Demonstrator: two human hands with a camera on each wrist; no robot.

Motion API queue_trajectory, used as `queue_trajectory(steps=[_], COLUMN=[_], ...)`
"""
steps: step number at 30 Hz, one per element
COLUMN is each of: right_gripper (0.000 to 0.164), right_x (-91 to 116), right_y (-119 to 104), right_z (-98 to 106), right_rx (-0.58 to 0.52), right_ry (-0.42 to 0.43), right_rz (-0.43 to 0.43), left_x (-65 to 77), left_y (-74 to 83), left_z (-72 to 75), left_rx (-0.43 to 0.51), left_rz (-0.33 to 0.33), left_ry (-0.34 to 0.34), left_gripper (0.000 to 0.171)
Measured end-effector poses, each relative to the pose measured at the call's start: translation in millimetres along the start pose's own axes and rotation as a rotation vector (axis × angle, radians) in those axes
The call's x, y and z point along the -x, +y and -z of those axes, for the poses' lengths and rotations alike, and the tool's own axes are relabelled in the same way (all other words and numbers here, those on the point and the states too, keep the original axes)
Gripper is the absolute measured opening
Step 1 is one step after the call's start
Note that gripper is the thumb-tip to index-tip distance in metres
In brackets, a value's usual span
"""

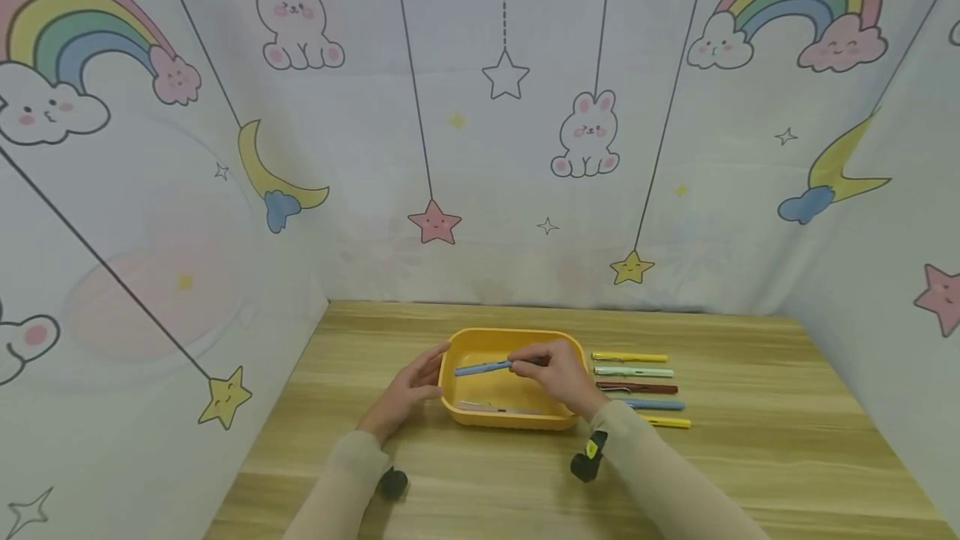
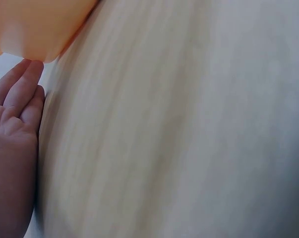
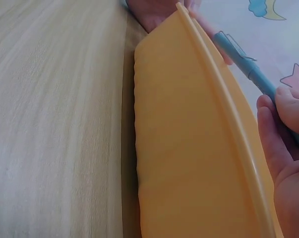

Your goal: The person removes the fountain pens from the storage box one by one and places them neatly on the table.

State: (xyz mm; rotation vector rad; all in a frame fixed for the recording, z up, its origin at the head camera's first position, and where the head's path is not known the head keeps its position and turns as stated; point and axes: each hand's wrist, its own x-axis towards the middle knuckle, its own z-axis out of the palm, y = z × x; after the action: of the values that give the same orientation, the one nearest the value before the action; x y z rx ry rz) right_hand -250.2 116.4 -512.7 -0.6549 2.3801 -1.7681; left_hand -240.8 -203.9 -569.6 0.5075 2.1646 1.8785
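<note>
My right hand [image 1: 558, 375] pinches a blue pen [image 1: 478, 369] between thumb and fingers, over a yellow plastic basket [image 1: 517, 421]. In the right wrist view the pen [image 3: 246, 64] points away from the hand, with its clip showing, above the basket's rim. At the basket's left end is my left hand [image 1: 405, 394], its fingers reaching to the wall and rim. The left wrist view shows fingertips [image 2: 34, 67] against the basket's outer side. Inside, along the near wall, lies a pale pinkish pen [image 1: 498, 410], partly hidden by that wall.
Right of the basket, several pens lie in a row: yellow [image 1: 630, 357], pale green [image 1: 637, 372], dark red [image 1: 648, 389], blue [image 1: 660, 404] and another yellow pen [image 1: 671, 422]. The right forearm covers some ends. Printed cloth walls [image 1: 495, 148] surround the wooden table [image 1: 480, 490].
</note>
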Motion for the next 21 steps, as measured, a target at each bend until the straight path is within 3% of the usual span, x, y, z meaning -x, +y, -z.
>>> queue_trajectory(steps=[6,21], right_gripper=[0.015,0.016], right_x=[4.1,11.2], right_y=[1.3,0.4], right_z=[5.5,21.4], right_rx=[0.04,0.05], right_ry=[0.022,0.048], right_rz=[-0.01,0.002], left_x=[-0.6,-0.2], left_y=[-2.6,-2.3], left_z=[0.9,1.1], left_rx=[0.002,-0.001], left_rz=[-0.031,-0.024], left_ry=[-0.019,-0.008], left_gripper=[0.074,0.075])
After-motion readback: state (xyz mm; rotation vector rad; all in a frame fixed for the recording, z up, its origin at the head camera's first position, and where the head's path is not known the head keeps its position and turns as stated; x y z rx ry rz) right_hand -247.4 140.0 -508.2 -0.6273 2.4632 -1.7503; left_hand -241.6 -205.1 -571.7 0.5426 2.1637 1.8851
